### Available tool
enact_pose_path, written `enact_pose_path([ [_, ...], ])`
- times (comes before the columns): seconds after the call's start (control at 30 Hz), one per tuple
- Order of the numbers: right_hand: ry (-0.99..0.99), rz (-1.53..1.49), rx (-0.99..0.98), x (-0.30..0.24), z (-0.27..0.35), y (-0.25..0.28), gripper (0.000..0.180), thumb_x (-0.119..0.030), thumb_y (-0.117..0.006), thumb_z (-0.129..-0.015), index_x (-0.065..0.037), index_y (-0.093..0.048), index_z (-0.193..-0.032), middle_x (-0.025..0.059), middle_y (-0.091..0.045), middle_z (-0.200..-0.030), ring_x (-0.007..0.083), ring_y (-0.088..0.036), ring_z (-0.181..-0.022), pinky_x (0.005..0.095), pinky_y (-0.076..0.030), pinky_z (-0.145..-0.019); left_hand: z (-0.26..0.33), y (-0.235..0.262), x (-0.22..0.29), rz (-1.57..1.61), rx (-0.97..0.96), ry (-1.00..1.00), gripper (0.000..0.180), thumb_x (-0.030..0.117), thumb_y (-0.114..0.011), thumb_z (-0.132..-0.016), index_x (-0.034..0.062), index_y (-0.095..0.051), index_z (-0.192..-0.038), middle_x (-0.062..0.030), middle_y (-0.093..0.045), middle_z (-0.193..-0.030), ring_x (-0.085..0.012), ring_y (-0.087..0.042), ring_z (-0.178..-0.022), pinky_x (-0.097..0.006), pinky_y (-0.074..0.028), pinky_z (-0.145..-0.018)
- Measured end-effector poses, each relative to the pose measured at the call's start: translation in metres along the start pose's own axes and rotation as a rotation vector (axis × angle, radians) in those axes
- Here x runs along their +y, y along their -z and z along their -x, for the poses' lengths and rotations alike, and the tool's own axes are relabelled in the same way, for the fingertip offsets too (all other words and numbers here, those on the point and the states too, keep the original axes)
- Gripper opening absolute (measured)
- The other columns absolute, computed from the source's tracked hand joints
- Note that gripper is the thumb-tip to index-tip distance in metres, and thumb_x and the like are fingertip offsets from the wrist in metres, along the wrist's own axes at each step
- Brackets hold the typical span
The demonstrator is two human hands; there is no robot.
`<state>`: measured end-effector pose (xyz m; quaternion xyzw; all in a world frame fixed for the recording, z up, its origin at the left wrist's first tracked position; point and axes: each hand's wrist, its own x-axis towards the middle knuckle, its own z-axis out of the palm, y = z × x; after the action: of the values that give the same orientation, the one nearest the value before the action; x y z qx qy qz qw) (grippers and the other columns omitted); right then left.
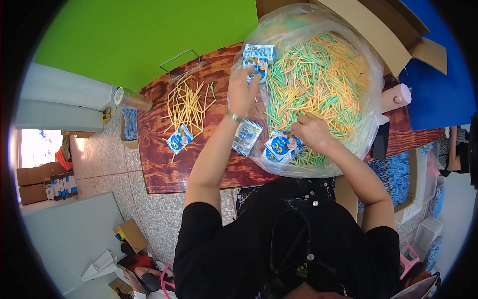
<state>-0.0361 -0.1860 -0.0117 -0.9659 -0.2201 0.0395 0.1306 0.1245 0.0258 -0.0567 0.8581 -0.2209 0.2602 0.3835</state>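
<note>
A large clear plastic bag (372, 144) full of thin yellow, green and pink sticks (318, 79) lies spread open before me. At its left rim, my left hand (242, 93) is closed round the lower part of a small blue-and-white packet (259, 56). My right hand (312, 132) is at the near side of the sticks, its fingers bent at the edge of another blue-and-white packet (280, 147). Between my arms a third packet (247, 137) rests by the bag. My fingers partly hide both packets they touch.
Loose yellow sticks (186, 107) lie on the reddish wooden table (164, 174), with a packet (179, 139) beside them. A wire stand (181, 65) is behind. A cardboard box (376, 22) stands behind the bag; a pale pink cylinder (397, 97) is to its right.
</note>
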Motion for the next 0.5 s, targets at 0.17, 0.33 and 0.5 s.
enact_pose_path([
  [0.17, 0.079, -0.094, 0.136, 0.0, 0.007, 0.038, 0.02, -0.026, -0.066, -0.084, -0.007, -0.064, -0.085, 0.0096, -0.064, -0.083, 0.0279, -0.064, -0.082, 0.0401, -0.052, -0.067, 0.051, 0.067, 0.089, 0.303, -0.52, -0.185, 0.022, 0.021, -0.069, -0.084, 0.0065, -0.068, -0.1, -0.0103, -0.066, -0.087, -0.0266, -0.062, -0.076, -0.034, -0.051, -0.069],
  [0.33, -0.087, -0.673, 0.09, -0.005, 0.0, 0.054, 0.022, -0.023, -0.067, -0.085, -0.003, -0.06, -0.08, 0.0103, -0.062, -0.073, 0.0241, -0.062, -0.067, 0.0367, -0.047, -0.059, 0.073, 0.062, 0.097, 0.596, -0.71, 0.555, 0.018, 0.018, -0.071, -0.086, -0.0003, -0.069, -0.086, 0.0014, -0.064, -0.068, -0.0053, -0.059, -0.066, -0.023, -0.048, -0.058],
  [0.5, -0.088, -0.65, 0.141, 0.003, 0.003, 0.053, 0.016, -0.017, -0.068, -0.083, -0.003, -0.06, -0.086, 0.0141, -0.062, -0.07, 0.0286, -0.061, -0.063, 0.0374, -0.045, -0.056, 0.077, 0.048, 0.098, 0.703, -0.675, 0.561, 0.022, 0.019, -0.073, -0.086, -0.0018, -0.068, -0.093, -0.0005, -0.067, -0.077, -0.0015, -0.059, -0.073, -0.022, -0.047, -0.059],
])
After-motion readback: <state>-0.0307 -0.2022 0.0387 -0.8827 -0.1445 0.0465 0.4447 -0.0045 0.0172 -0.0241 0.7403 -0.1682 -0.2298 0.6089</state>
